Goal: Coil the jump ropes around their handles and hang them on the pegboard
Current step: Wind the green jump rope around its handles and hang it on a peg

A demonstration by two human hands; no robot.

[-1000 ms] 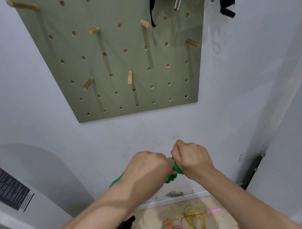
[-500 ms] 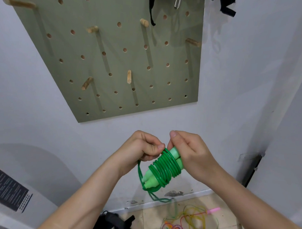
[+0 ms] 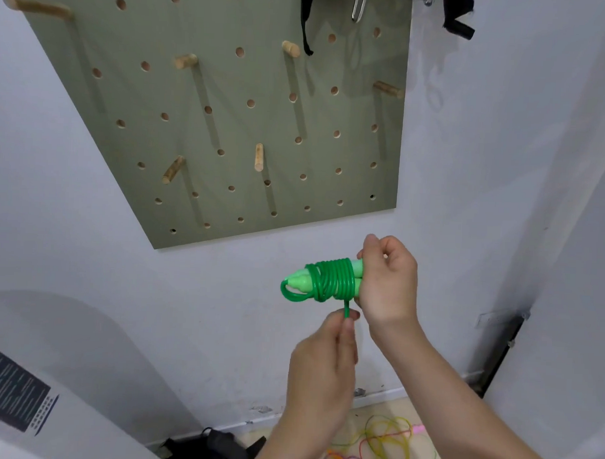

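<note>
Okay, I've got the green rope (image 3: 333,280) up in front of the wall, low and a little to the right in my view. It's wound in tight turns around its two pale green handles (image 3: 301,280). The right hand (image 3: 388,284) is clenched around the butt ends of the handles, and the bundle points out toward 9 o'clock. At 6 o'clock from the bundle the left hand (image 3: 324,360) pinches the short tail (image 3: 346,308) between thumb and fingers, and the tail runs straight down out of the coil. A small loop (image 3: 288,294) sticks out at the 9 o'clock end.

My read is that we're at the finish of the coiling step for this rope, with only the tail left to secure. Next I'd tuck or cinch that tail so the turns don't spring loose. That means firm tension from the left hand while the right stays steady.

Then it goes up to the pegboard (image 3: 230,106) at 11 o'clock. The bare peg (image 3: 259,157) near its lower middle looks closest, and that small loop could slip over it.

Down at 5 o'clock, loose ropes (image 3: 383,441) lie tangled on the floor, uncoiled, so there's plenty of the job left. A black bag (image 3: 214,446) sits on the floor at 7 o'clock.
</note>
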